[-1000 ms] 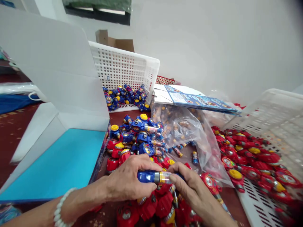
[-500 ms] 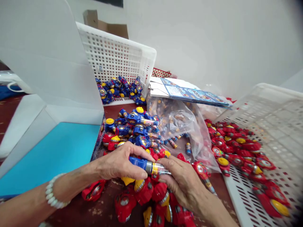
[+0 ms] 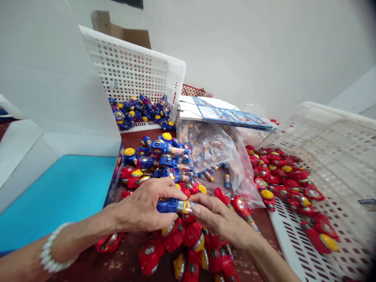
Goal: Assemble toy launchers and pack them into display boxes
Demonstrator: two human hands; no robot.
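A blue toy with a silver ring and a clear, yellow-labelled tube at its right end lies level between both hands. My left hand is wrapped round its blue body, thumb below and fingers above. The tube end is pinched between the thumb and fingers of my right hand. Red toys with yellow discs are heaped under and in front of the hands. Just beyond them is a pile of blue toys, some with similar tubes.
An open box with a blue bottom stands at left. A white basket behind holds blue toys; another at right holds red ones. Flat printed cartons rest over a clear bag of small tubes.
The view has shifted, moving the surroundings left in the picture. My right hand has come closer to my left, and less of the clear tube shows between them.
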